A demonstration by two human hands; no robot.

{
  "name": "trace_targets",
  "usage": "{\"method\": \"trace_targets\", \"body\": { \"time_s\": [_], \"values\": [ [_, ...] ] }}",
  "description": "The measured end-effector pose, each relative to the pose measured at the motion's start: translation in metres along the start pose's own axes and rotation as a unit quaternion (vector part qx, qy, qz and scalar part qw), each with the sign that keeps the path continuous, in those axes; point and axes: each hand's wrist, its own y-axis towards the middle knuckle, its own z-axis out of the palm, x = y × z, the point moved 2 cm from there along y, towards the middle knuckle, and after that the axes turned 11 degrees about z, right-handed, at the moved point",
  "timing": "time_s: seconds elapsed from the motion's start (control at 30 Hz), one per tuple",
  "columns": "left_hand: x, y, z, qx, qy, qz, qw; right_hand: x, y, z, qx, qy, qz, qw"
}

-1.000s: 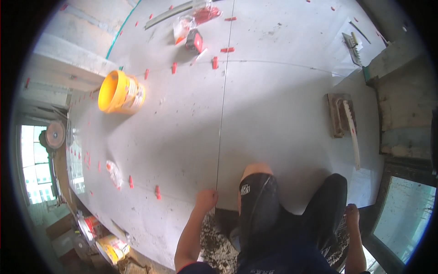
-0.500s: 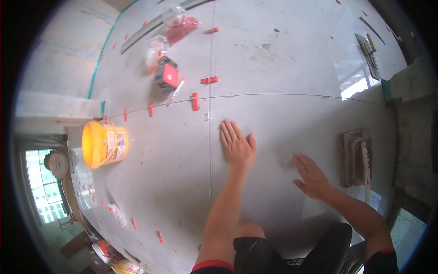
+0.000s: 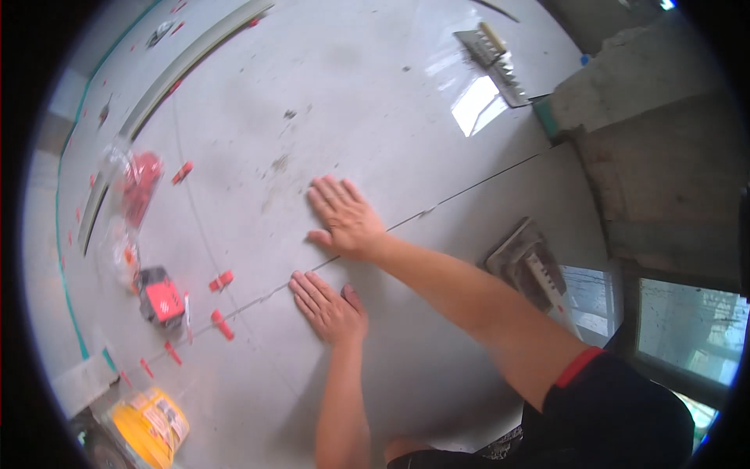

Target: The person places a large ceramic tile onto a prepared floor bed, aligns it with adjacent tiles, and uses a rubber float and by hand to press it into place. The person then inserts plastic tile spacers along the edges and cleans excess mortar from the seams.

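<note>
My left hand (image 3: 332, 314) lies with its fingers stretched out on the near grey floor tile (image 3: 437, 344), fingertips close to the joint. Across that joint, my right hand (image 3: 345, 220) is spread on the far tile (image 3: 367, 117), thumb out to the side. Neither hand holds anything. A thin dark joint line runs diagonally between the two tiles, with a small pale clip (image 3: 426, 212) standing in it to the right of my right hand. Red levelling wedges (image 3: 223, 324) sit along the joint to the left of my left hand.
At left are a red-and-black boxy tool (image 3: 161, 297), a bag of red wedges (image 3: 141, 184) and a long metal strip (image 3: 187, 64). A yellow bucket (image 3: 152, 428) stands lower left. A notched trowel (image 3: 494, 64) lies far right; a brown pad with handle (image 3: 525, 266) lies right.
My view has turned toward the right. My right hand has moved forward across the joint onto the far tile; my left hand stays flat on the near tile, now closer to the joint.
</note>
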Motion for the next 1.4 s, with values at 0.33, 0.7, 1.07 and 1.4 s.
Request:
{"method": "trace_targets", "body": {
  "time_s": [0.33,0.7,1.07,1.4],
  "values": [
    [-0.045,0.065,0.002,-0.031,-0.021,-0.12,0.992,-0.143,0.077,-0.111,-0.195,0.188,0.084,0.959],
    [-0.048,0.094,0.006,-0.056,-0.015,-0.155,0.986,-0.392,0.164,-0.239,-0.165,-0.007,0.387,0.907],
    [-0.047,0.093,0.025,-0.018,0.07,-0.146,0.987,-0.286,0.131,-0.216,-0.24,0.218,0.394,0.86],
    [-0.054,0.092,0.023,0.049,0.123,-0.109,0.985,-0.224,0.059,-0.259,-0.15,0.492,0.426,0.744]
  ]
}}
